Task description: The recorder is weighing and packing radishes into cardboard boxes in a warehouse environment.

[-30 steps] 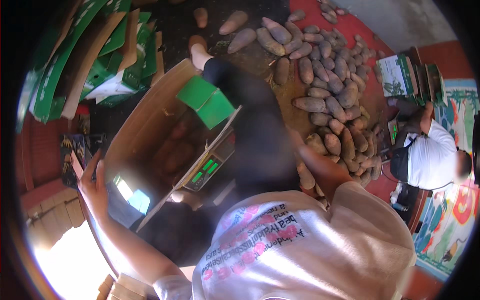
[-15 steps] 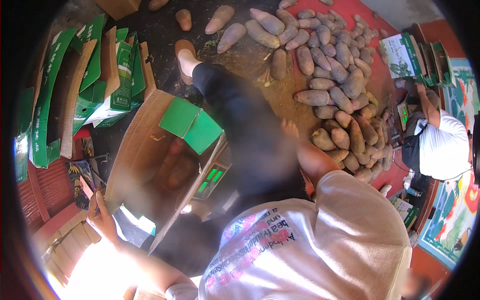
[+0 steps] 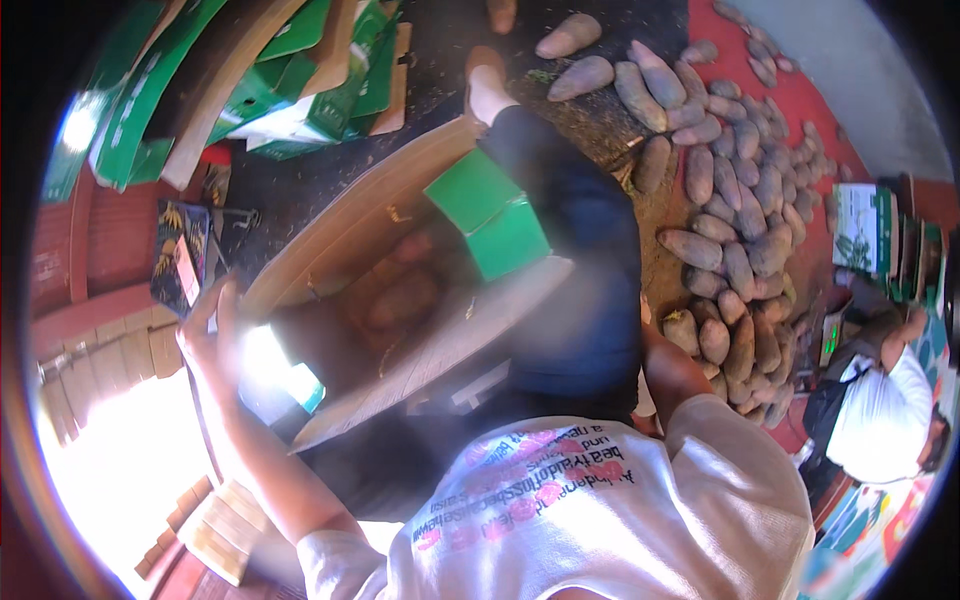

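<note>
My left hand (image 3: 210, 335) is at the left end of a large open cardboard carton (image 3: 350, 205), its fingers stretched and apart. Whether it touches the carton wall I cannot tell. Several sweet potatoes (image 3: 400, 300) lie in shadow on the carton's bottom. A green flap (image 3: 490, 215) folds over its far right corner. A pink card-like piece (image 3: 187, 270) appears just beyond my fingers. My right hand (image 3: 646, 310) is lowered beside my right leg, mostly hidden by the leg and forearm, so its fingers do not show.
A wide heap of sweet potatoes (image 3: 745, 240) covers the red floor on the right. Green cartons (image 3: 290, 90) stand at the far left. On the right, a person in a white shirt (image 3: 880, 420) sits near a scale (image 3: 831, 335) and a white-and-green box (image 3: 864, 225).
The view has swung left. The carton appears farther up and right, and now hides the lit scale beside it. My right hand has dropped from above my leg to beside it.
</note>
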Demonstrator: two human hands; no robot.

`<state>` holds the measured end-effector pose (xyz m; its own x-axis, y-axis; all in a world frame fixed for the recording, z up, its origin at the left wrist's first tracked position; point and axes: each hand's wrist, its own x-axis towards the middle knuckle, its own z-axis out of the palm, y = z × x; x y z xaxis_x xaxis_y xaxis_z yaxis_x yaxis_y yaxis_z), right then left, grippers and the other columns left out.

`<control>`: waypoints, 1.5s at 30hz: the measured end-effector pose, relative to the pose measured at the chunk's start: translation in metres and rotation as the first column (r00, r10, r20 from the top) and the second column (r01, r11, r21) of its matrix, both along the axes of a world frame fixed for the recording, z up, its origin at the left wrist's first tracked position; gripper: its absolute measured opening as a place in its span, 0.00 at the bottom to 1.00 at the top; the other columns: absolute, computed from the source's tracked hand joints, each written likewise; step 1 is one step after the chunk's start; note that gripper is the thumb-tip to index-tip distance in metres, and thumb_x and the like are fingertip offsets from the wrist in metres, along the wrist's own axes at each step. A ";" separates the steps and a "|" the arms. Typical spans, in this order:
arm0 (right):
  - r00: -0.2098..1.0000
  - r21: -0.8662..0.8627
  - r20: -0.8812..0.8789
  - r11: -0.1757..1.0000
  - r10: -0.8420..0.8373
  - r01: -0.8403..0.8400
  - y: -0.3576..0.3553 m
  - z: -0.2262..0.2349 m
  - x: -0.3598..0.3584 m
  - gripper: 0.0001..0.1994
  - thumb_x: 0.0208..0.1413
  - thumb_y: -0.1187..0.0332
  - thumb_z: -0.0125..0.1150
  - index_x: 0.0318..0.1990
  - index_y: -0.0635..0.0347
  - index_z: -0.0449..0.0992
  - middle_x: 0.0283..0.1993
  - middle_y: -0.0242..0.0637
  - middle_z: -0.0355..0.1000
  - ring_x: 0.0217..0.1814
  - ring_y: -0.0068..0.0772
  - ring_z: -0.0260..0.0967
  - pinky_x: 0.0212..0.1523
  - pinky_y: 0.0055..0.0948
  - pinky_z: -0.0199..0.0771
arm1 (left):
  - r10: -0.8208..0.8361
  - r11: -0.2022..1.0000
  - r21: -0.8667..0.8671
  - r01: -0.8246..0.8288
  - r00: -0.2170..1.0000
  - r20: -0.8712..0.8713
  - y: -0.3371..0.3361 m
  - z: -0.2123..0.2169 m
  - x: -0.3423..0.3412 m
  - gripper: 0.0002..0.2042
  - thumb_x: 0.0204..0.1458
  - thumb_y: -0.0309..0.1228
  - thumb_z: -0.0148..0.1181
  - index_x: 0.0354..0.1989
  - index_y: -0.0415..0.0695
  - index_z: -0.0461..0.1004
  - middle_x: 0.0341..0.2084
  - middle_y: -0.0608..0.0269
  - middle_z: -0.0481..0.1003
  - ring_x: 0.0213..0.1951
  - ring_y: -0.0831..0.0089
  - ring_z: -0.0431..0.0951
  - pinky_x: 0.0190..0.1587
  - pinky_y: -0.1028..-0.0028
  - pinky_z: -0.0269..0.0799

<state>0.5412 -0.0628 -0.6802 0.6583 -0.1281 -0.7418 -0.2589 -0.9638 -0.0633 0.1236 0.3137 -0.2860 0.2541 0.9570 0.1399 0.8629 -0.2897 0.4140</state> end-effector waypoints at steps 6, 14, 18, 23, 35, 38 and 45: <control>0.783 0.295 0.569 0.826 0.252 -0.480 -0.008 0.025 0.146 0.31 0.58 0.44 0.60 0.55 0.63 0.69 0.53 0.64 0.73 0.59 0.63 0.70 0.59 0.50 0.69 | -0.076 0.990 -0.112 0.089 0.990 0.117 0.016 0.005 0.041 0.13 0.63 0.34 0.60 0.47 0.38 0.84 0.41 0.54 0.85 0.44 0.72 0.83 0.51 0.72 0.74; 0.474 0.464 0.880 0.239 -0.019 -0.853 0.140 0.333 0.152 0.31 0.53 0.69 0.75 0.61 0.66 0.64 0.55 0.41 0.71 0.58 0.32 0.69 0.64 0.36 0.67 | -0.281 0.957 -0.054 0.286 0.956 0.081 0.020 0.009 0.021 0.16 0.53 0.36 0.70 0.46 0.40 0.84 0.41 0.54 0.85 0.42 0.62 0.85 0.49 0.68 0.77; 0.548 0.548 0.837 -0.028 0.001 -0.836 0.207 0.443 0.061 0.33 0.50 0.72 0.76 0.62 0.68 0.65 0.58 0.44 0.71 0.60 0.34 0.69 0.66 0.35 0.65 | -0.216 0.974 -0.064 0.218 0.976 0.038 0.019 0.005 0.003 0.14 0.55 0.34 0.68 0.47 0.41 0.84 0.42 0.53 0.84 0.43 0.58 0.85 0.50 0.67 0.76; 0.376 0.680 0.697 -0.394 0.611 -0.619 0.269 0.487 -0.067 0.31 0.37 0.74 0.77 0.53 0.65 0.74 0.58 0.45 0.75 0.61 0.38 0.72 0.64 0.38 0.70 | -0.242 0.969 -0.051 0.243 0.970 0.027 0.019 0.001 -0.012 0.12 0.57 0.33 0.65 0.45 0.40 0.84 0.40 0.51 0.83 0.40 0.53 0.84 0.48 0.64 0.77; -0.599 0.258 0.333 -0.681 0.728 -0.685 0.364 0.362 -0.204 0.28 0.41 0.74 0.70 0.55 0.56 0.70 0.45 0.49 0.79 0.50 0.54 0.79 0.48 0.48 0.78 | -0.283 0.953 -0.107 0.284 0.959 0.020 0.019 0.007 -0.031 0.10 0.55 0.29 0.64 0.42 0.40 0.83 0.37 0.46 0.81 0.41 0.47 0.81 0.48 0.59 0.76; -0.726 0.160 0.259 -0.769 0.638 -0.619 0.370 0.336 -0.231 0.26 0.46 0.78 0.62 0.57 0.56 0.71 0.45 0.48 0.79 0.50 0.56 0.78 0.48 0.51 0.79 | -0.293 0.948 -0.132 0.291 0.956 0.010 0.019 0.004 -0.034 0.10 0.55 0.30 0.64 0.42 0.41 0.83 0.37 0.47 0.82 0.41 0.48 0.81 0.49 0.59 0.77; -0.622 0.196 0.376 -0.715 0.687 -0.671 0.353 0.357 -0.225 0.23 0.54 0.79 0.57 0.59 0.59 0.72 0.49 0.48 0.79 0.51 0.53 0.79 0.51 0.48 0.79 | -0.344 0.934 -0.083 0.347 0.938 0.044 0.017 0.000 -0.043 0.09 0.54 0.27 0.65 0.41 0.38 0.83 0.36 0.47 0.82 0.40 0.49 0.82 0.47 0.61 0.77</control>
